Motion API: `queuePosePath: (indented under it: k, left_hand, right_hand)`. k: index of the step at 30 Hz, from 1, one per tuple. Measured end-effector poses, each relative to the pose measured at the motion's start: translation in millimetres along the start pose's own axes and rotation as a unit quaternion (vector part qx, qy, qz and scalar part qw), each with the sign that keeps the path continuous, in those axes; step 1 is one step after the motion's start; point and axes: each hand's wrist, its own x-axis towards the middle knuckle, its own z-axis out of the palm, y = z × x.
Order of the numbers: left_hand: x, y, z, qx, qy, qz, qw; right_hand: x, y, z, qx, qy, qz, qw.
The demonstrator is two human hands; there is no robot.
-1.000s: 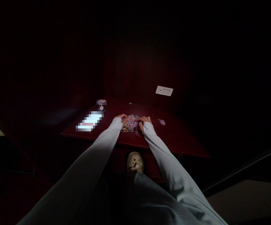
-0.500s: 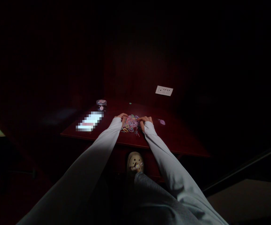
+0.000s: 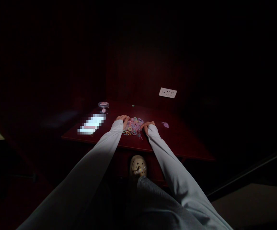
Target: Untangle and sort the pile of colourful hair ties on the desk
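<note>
A loose pile of small coloured elastic hair bands [image 3: 134, 127], mostly pink and purple with some yellow and green, lies on the dark red tabletop [image 3: 176, 143]. My left hand [image 3: 122, 118] rests at the pile's left edge, its fingers apart and slightly bent, with nothing visible in them. On the other side, my right hand [image 3: 149, 125] reaches the pile's right edge with a finger stretched out to the bands. Its remaining fingers are bent and partly hidden. Farther right sits a small separate heap of purple bands [image 3: 165, 125].
A lit phone [image 3: 92, 124], its screen blurred out, lies at the left. Behind it stands a clear round jar [image 3: 103, 107] with a lid. One green band [image 3: 133, 105] lies near the back. A white socket plate [image 3: 168, 92] is on the wall. Below the table edge is a clog [image 3: 138, 166].
My left hand has shifted slightly left and its fingers have spread over the pile's edge. My right hand has drawn back a little, its fingers lower and nearer to me.
</note>
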Motion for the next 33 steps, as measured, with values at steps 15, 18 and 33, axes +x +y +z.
queuePosePath:
  k: [15,18,33]
  left_hand:
    - [-4.5,2.3,0.2,0.010,-0.024,0.022,0.999]
    - [-4.7,3.6,0.0,0.011,-0.025,0.018,0.999]
    - [-6.1,3.4,-2.1,0.003,-0.036,0.046,0.998]
  right_hand:
    - [4.3,-0.5,1.8,-0.004,0.028,0.039,0.999]
    - [0.7,-4.7,-0.7,-0.018,0.005,0.019,1.000]
    - [-5.7,-15.5,-7.5,0.045,-0.022,-0.062,0.997]
